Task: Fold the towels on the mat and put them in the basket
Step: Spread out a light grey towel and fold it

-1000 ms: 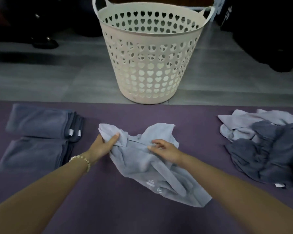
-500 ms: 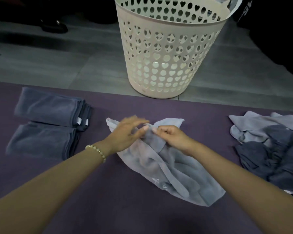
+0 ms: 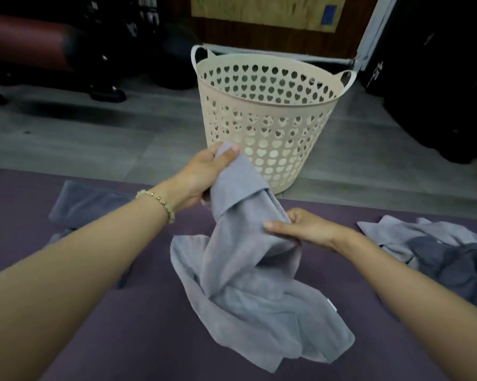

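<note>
Head view. Landmark: basket (image 3: 270, 119), cream, heart-pierced, standing on the grey floor just beyond the far edge of the purple mat (image 3: 127, 339).

- Light grey towel (image 3: 245, 270): in front of the basket, upper end lifted, lower part crumpled on the mat.
- Left hand (image 3: 204, 174): fingers clenched on the towel's top corner, raised close to the basket's near wall.
- Right hand (image 3: 306, 229): fingers pinching a bunched fold lower down.
- Folded dark towels (image 3: 80, 202): left of the basket, partly hidden by the left forearm.
- Unfolded towel heap (image 3: 438, 251): right of the basket.

Risks, judged: the twisted cloth may fold askew if no true edge is found; the lifted corner could brush the basket; trailing cloth could drag into either pile.

Room: open mat nearest the person; tighter beside both piles.
</note>
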{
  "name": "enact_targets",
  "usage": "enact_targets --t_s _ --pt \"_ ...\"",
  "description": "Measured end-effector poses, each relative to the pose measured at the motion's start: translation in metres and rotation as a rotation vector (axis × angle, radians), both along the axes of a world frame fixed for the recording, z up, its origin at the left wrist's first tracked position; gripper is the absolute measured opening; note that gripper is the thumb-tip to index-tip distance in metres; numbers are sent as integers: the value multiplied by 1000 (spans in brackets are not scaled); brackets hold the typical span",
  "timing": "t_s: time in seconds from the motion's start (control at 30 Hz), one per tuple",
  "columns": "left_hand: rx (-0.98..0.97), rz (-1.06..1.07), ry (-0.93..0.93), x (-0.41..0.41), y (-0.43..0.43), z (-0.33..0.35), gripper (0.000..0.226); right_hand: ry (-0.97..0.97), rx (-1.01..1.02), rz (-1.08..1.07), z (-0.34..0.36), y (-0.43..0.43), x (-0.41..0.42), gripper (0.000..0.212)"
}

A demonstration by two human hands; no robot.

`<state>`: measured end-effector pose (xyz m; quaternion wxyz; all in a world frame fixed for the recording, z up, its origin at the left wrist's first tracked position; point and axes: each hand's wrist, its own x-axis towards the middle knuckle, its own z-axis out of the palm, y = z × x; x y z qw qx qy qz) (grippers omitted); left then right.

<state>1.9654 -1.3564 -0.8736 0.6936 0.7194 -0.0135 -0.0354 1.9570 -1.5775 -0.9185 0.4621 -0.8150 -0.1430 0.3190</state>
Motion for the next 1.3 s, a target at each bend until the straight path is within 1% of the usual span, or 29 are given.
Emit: enact_targets --t_s 0.03,0.1,0.13,0.17,0.23,0.27,0.33,0.4,0.47,0.53,0.57,0.6,0.63,0.67,0.7,0.73,0.77,0.8,0.83,0.9,0.97,1.03,1.1,1.17,1.2,1.23,1.3 --pt "-37 73 -8 6 9 17 16 1 -27 30 9 -4 1 71" --pt "-77 212 -46 14 30 50 18 28 -2 70 34 -10 3 51" --pt "-91 276 -66 17 42 65 20 56 65 64 48 -11 4 41" --pt "-106 326 -84 20 54 80 21 75 159 32 63 -13 7 37" --pt "-149 392 -106 24 74 104 24 59 337 -93 93 -8 14 38" --pt "-161 400 -91 22 78 116 25 23 390 -155 110 -3 17 38" --pt "-92 327 -90 17 77 132 28 -66 437 -213 144 13 22 41" --pt "76 177 -150 6 57 145 30 -140 453 -203 175 35 24 41" --pt "224 52 -192 -7 31 157 26 -180 480 -200 202 56 25 32" --pt "293 -120 -207 -14 17 166 30 -183 533 -176 226 70 25 25" --pt "287 -217 -207 -13 14 170 38 -190 551 -160 237 73 25 26" --pt "275 -286 -185 -13 11 175 52 -192 560 -156 247 74 24 28" --pt "262 -317 -137 -13 13 182 71 -195 562 -161 255 74 23 30" --pt "240 -343 -90 -11 16 188 80 -187 571 -166 262 73 22 31" --pt "195 -348 -63 -10 18 195 79 -178 591 -168 266 71 22 31" --pt "156 -326 -60 -9 20 202 71 -171 601 -169 269 69 21 32" --pt "106 -288 -64 -10 20 209 54 -171 592 -165 269 67 21 34" --pt "56 -226 -72 -10 21 215 42 -166 571 -145 269 63 19 37" --pt "-19 -143 -63 -8 24 220 39 -157 539 -108 266 58 18 37" --pt "-220 19 -41 0 37 226 43 -83 473 9 253 45 14 38" --pt "-369 104 -38 5 54 228 51 -16 352 124 229 33 9 49" --pt "-386 123 -31 6 64 225 55 -5 300 134 201 29 4 70" --pt "-290 90 7 0 58 221 47 -100 335 11 186 36 4 87" --pt "-184 29 49 -7 44 216 41 -220 369 -78 186 51 8 86" --pt "-160 15 58 -9 38 212 41 -222 394 -82 188 58 10 84" --pt "-159 12 55 -9 35 208 43 -186 417 -63 189 65 11 82" --pt "-181 45 40 -8 34 203 46 -105 419 -13 187 74 13 66"
